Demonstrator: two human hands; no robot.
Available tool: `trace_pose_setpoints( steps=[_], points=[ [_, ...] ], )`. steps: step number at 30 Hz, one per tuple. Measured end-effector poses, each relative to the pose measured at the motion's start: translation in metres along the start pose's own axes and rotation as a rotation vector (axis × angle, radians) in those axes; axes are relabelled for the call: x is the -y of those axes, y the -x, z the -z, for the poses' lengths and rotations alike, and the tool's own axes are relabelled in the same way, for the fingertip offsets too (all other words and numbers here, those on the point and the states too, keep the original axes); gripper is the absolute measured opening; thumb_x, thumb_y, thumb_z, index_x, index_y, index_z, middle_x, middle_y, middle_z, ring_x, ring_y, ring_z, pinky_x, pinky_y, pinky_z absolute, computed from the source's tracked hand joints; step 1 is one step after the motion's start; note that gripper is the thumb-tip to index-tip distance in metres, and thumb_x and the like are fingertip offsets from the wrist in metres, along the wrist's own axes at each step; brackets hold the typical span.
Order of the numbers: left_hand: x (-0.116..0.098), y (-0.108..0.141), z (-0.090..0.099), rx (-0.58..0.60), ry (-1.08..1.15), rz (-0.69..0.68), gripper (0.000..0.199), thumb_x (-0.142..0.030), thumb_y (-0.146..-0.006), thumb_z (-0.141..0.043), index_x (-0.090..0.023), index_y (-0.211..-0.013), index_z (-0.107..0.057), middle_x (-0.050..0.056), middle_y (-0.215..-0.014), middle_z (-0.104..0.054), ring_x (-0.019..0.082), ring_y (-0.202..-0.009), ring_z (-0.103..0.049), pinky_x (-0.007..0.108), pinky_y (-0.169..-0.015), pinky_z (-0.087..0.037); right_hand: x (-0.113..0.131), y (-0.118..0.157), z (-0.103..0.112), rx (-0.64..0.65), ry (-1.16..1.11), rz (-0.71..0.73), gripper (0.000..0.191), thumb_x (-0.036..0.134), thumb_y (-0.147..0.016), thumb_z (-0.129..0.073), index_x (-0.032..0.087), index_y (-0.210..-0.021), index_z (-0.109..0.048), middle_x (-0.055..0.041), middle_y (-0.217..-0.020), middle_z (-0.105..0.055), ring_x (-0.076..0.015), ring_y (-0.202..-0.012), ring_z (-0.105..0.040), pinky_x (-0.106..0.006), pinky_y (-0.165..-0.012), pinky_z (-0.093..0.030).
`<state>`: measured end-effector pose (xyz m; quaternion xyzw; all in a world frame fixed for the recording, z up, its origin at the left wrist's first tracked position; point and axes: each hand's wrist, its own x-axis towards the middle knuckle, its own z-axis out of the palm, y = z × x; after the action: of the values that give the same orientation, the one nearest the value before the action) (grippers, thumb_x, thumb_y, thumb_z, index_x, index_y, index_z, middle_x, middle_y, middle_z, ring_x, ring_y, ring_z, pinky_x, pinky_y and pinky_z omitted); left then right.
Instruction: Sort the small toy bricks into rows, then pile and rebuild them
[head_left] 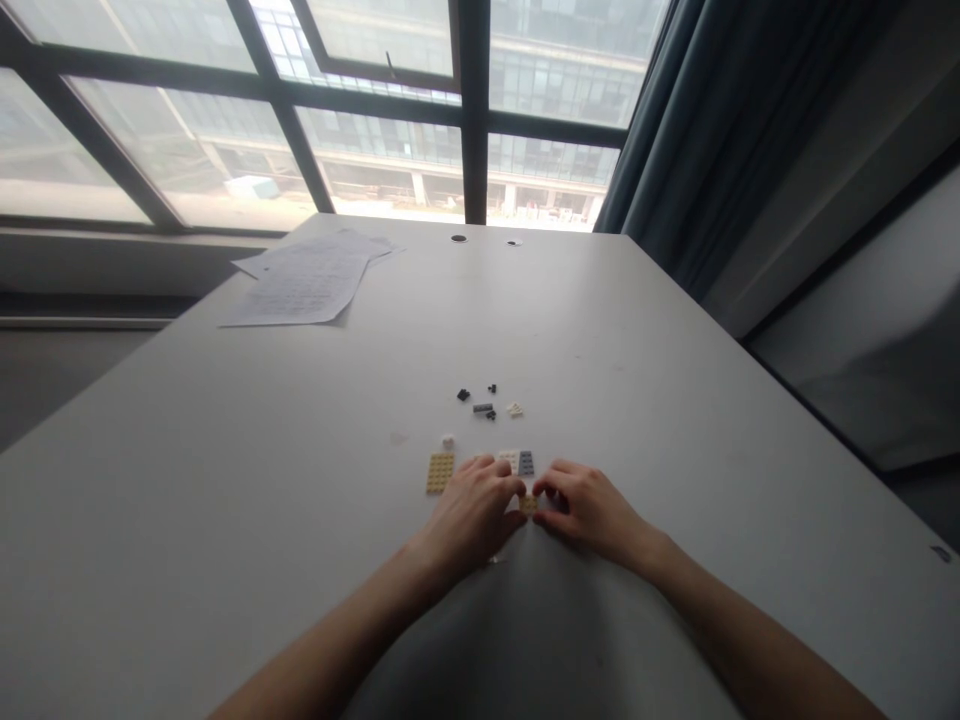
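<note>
Between my two hands is a small tan building brick plate (529, 503) with studs on top. My left hand (480, 500) pinches its left side with thumb and fingers, and my right hand (585, 503) grips its right side. Just left of my left hand lies a larger tan studded plate (439, 473). Beyond my fingers sit a white studded plate (509, 460) and a grey studded plate (526, 462), side by side. A small white piece (448, 441) rests behind the tan plate. Another white bit (493, 560) is partly hidden beneath my left wrist.
Farther out on the white table (645, 400) lie a grey ridged piece (483, 408), several small black pieces (463, 395) and white pieces (514, 409). Printed papers (300, 285) overlap at the far left. Windows stand behind the table, with a blue curtain (690, 130) at the right.
</note>
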<state>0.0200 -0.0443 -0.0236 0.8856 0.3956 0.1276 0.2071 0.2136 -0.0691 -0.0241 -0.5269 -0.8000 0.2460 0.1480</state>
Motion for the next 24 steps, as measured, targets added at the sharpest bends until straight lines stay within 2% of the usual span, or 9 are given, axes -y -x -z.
trace_pose_setpoints(
  steps=[2,4,7,9,11,16,21,24],
  points=[
    [0.002,0.000,0.011,-0.032,0.024,0.005,0.021,-0.025,-0.071,-0.074,-0.022,-0.092,-0.070,0.006,-0.084,-0.065,0.023,-0.083,-0.056,0.034,-0.076,-0.041,-0.001,0.000,0.000,-0.011,-0.020,-0.004,0.019,0.025,-0.077,-0.067,0.021,-0.096,-0.066,-0.0007,-0.084,-0.060,-0.0124,-0.068,-0.055,-0.023,-0.066,-0.042],
    [0.007,0.001,0.030,-0.112,0.041,0.044,0.023,-0.031,-0.072,-0.074,-0.022,-0.092,-0.069,0.004,-0.081,-0.064,0.021,-0.077,-0.056,0.031,-0.072,-0.041,-0.002,0.000,0.000,-0.012,-0.037,-0.009,0.026,0.027,-0.077,-0.069,0.021,-0.101,-0.065,-0.0007,-0.086,-0.061,-0.0121,-0.067,-0.055,-0.023,-0.065,-0.043],
    [0.023,0.008,0.059,-0.334,0.086,0.138,0.023,-0.040,-0.076,-0.069,-0.022,-0.090,-0.067,0.001,-0.078,-0.061,0.015,-0.067,-0.053,0.027,-0.065,-0.041,-0.003,0.000,-0.001,-0.004,-0.038,0.000,0.028,0.029,-0.077,-0.070,0.021,-0.103,-0.066,-0.0012,-0.088,-0.061,-0.0120,-0.067,-0.055,-0.023,-0.064,-0.043],
    [0.038,0.017,0.068,-0.450,0.098,0.173,0.024,-0.043,-0.080,-0.064,-0.021,-0.088,-0.066,-0.001,-0.073,-0.059,0.013,-0.061,-0.049,0.025,-0.061,-0.039,-0.003,0.000,-0.003,-0.010,-0.022,0.012,0.024,0.028,-0.078,-0.069,0.021,-0.100,-0.066,-0.0017,-0.088,-0.061,-0.0125,-0.069,-0.056,-0.024,-0.066,-0.043],
    [0.054,0.029,0.065,-0.505,0.094,0.205,0.024,-0.043,-0.082,-0.061,-0.020,-0.085,-0.066,-0.001,-0.071,-0.057,0.012,-0.060,-0.048,0.024,-0.059,-0.039,-0.002,-0.001,-0.005,-0.018,0.000,0.019,0.019,0.028,-0.078,-0.068,0.021,-0.096,-0.067,-0.0018,-0.087,-0.061,-0.0131,-0.071,-0.056,-0.024,-0.067,-0.043],
    [0.084,0.052,0.042,-0.508,0.066,0.277,0.023,-0.041,-0.084,-0.057,-0.020,-0.083,-0.066,0.000,-0.074,-0.058,0.012,-0.063,-0.050,0.023,-0.061,-0.040,0.002,-0.002,-0.009,-0.026,0.025,0.032,0.014,0.026,-0.080,-0.065,0.020,-0.092,-0.068,-0.0018,-0.085,-0.061,-0.0131,-0.070,-0.056,-0.024,-0.067,-0.043],
    [0.093,0.056,0.038,-0.623,0.062,0.286,0.021,-0.040,-0.083,-0.058,-0.021,-0.081,-0.066,0.001,-0.076,-0.059,0.014,-0.065,-0.051,0.024,-0.063,-0.042,0.007,-0.008,-0.013,-0.041,0.040,0.054,0.013,0.026,-0.080,-0.065,0.020,-0.092,-0.067,-0.0023,-0.086,-0.061,-0.0132,-0.070,-0.055,-0.024,-0.067,-0.043],
    [0.095,0.056,0.036,-0.641,0.078,0.282,0.019,-0.037,-0.083,-0.058,-0.020,-0.081,-0.066,0.001,-0.076,-0.059,0.014,-0.066,-0.051,0.024,-0.063,-0.042,0.009,-0.012,-0.016,-0.048,0.041,0.074,0.015,0.026,-0.080,-0.065,0.019,-0.093,-0.067,-0.0024,-0.086,-0.062,-0.0132,-0.069,-0.055,-0.025,-0.068,-0.044]
  ],
)
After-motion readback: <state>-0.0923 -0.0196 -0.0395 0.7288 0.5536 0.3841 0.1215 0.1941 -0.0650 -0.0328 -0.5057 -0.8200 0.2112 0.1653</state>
